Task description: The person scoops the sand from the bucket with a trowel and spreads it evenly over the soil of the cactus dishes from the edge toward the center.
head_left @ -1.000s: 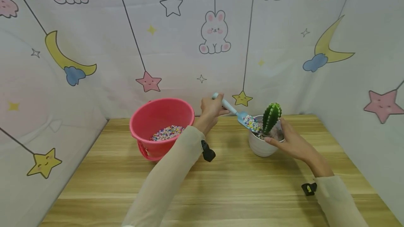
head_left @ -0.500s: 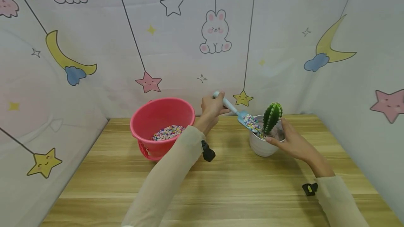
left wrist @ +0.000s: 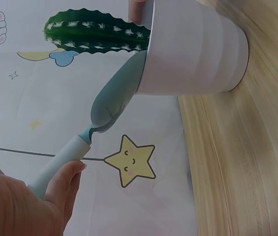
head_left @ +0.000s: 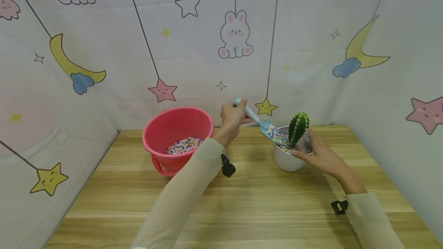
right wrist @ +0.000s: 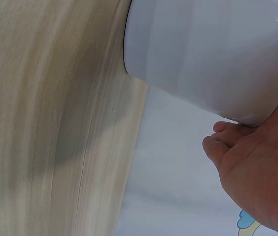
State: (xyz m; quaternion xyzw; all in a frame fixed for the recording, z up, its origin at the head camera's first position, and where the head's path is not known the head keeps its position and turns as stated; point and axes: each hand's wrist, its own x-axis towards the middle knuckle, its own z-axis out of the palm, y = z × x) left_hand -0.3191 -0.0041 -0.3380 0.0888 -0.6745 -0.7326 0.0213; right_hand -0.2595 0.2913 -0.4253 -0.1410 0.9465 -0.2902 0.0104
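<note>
My left hand grips the pale blue handle of a toy shovel, also seen in the left wrist view. Its scoop holds small multicoloured beads and slants down, its tip over the left rim of a white flowerpot. A green cactus stands in the pot, leaning slightly right. My right hand holds the pot by its right side, thumb at the front rim. In the right wrist view, the other fingers lie against the pot's far side, partly hidden.
To the left on the wooden table stands a pink-red bucket with more beads at its bottom. My left forearm passes in front of its right side. A printed cloth hangs behind the table.
The shovel's handle end has risen slightly, so the scoop tilts a little more toward the pot. The right hand, pot and cactus stay nearly still.
</note>
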